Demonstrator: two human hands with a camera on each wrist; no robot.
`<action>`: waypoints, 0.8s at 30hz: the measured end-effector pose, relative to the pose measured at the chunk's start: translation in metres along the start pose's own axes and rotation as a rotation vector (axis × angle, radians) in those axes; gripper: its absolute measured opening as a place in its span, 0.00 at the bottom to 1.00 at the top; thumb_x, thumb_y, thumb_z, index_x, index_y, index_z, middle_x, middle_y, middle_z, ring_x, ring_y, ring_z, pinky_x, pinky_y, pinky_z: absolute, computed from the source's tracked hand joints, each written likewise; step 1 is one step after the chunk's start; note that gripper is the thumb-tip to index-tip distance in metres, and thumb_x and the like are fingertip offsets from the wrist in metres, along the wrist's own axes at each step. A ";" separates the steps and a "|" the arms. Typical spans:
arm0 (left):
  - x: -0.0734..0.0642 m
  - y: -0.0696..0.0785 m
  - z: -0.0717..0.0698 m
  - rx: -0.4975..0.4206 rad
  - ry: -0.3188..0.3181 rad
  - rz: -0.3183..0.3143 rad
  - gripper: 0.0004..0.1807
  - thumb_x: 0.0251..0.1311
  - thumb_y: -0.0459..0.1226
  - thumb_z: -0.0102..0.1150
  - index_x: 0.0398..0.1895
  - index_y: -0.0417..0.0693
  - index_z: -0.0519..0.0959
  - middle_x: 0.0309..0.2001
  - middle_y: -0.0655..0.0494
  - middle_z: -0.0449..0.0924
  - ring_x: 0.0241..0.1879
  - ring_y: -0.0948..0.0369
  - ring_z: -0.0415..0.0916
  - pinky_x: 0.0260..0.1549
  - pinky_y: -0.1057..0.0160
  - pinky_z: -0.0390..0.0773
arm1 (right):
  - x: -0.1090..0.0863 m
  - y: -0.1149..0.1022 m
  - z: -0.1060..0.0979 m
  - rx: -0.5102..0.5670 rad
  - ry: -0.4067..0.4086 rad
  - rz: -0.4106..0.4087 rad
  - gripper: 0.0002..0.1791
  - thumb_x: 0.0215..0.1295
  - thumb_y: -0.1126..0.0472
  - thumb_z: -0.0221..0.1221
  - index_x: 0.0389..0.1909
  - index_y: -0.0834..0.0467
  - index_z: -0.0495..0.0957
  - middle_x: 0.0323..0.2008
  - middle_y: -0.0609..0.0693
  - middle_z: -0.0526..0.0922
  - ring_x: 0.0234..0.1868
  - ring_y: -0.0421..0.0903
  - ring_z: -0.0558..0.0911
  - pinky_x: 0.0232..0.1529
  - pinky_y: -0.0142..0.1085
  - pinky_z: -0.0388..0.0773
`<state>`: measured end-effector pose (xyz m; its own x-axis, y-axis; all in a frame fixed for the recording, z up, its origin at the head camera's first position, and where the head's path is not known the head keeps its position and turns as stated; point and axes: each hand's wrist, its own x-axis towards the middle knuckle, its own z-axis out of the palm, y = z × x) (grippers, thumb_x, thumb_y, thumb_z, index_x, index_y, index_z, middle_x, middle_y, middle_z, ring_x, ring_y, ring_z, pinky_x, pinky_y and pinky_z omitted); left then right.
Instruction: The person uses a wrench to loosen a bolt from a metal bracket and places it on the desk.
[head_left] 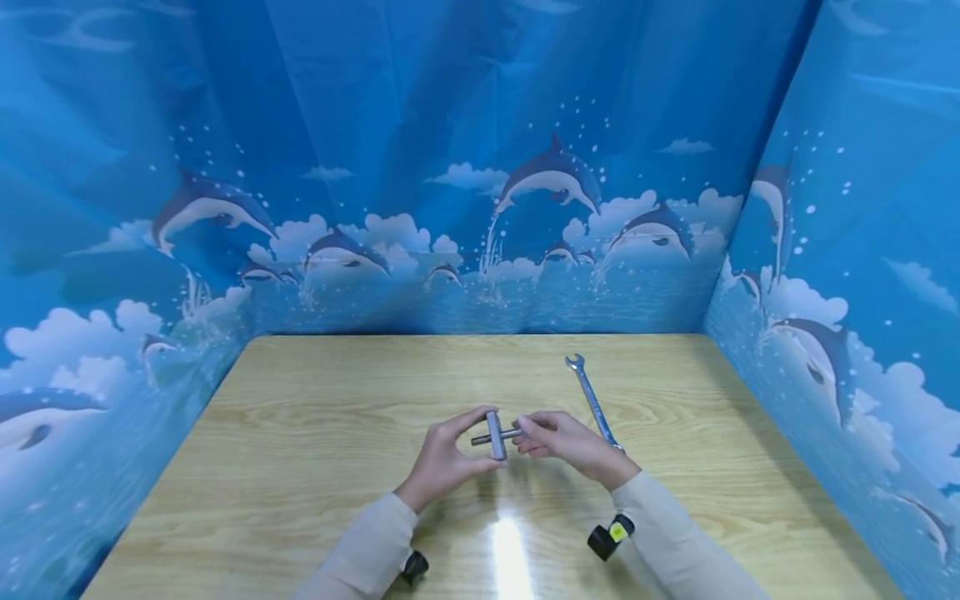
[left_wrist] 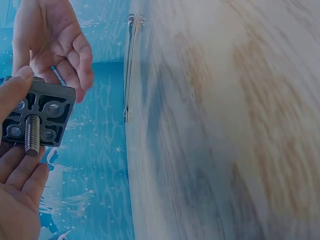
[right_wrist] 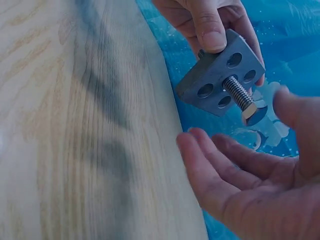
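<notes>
The plate (right_wrist: 217, 75) is in the air above the near-middle part of the table, standing on edge, with the bolt (right_wrist: 239, 94) run through its centre. Your left hand (head_left: 442, 458) has it clamped, thumb on one edge and fingers on the opposite one. Four holes surround the bolt; the face towards your right is flat, while the other has ribs and hollows, and the threaded end juts out from it. The bolt's head points at your right hand (head_left: 566, 442), whose thumb and fingers are apart and loosely curved about it, with a gap showing in the right wrist view. Just beyond your right wrist, the wrench (head_left: 592, 404) lies on the table (head_left: 315, 433), its open jaw end pointing away from you. Both your sleeves (head_left: 367, 546) are pale, and a small black device (head_left: 603, 542) sits at each wrist, the right one bearing a yellow-green patch. Blue curtains (head_left: 420, 100) printed with leaping dolphins, clouds and water stand behind the table and along both its sides.
</notes>
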<state>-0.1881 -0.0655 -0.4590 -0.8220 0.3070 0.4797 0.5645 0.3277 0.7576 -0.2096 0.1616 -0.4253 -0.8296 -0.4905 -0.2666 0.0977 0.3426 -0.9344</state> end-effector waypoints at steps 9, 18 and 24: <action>0.000 0.000 0.001 0.044 -0.008 0.061 0.40 0.36 0.34 0.79 0.60 0.46 0.75 0.57 0.45 0.78 0.58 0.55 0.75 0.60 0.60 0.74 | 0.003 0.002 0.000 0.087 0.003 0.068 0.39 0.71 0.37 0.43 0.46 0.74 0.76 0.31 0.53 0.83 0.30 0.43 0.80 0.35 0.35 0.81; 0.000 0.000 0.002 0.022 -0.017 0.074 0.40 0.34 0.31 0.79 0.59 0.45 0.75 0.56 0.43 0.78 0.57 0.55 0.76 0.60 0.59 0.74 | 0.004 -0.001 -0.001 0.076 0.023 0.085 0.25 0.69 0.47 0.55 0.40 0.69 0.79 0.26 0.49 0.80 0.25 0.38 0.75 0.25 0.28 0.75; -0.001 -0.001 0.003 0.031 -0.017 0.047 0.40 0.35 0.32 0.80 0.59 0.48 0.75 0.56 0.50 0.79 0.58 0.57 0.75 0.60 0.59 0.75 | 0.003 -0.002 -0.002 0.020 0.096 0.026 0.20 0.61 0.57 0.65 0.48 0.67 0.79 0.38 0.51 0.83 0.39 0.44 0.81 0.47 0.43 0.82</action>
<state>-0.1871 -0.0638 -0.4613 -0.7930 0.3377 0.5071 0.6051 0.3394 0.7202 -0.2136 0.1612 -0.4233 -0.8756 -0.4022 -0.2676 0.1297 0.3378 -0.9322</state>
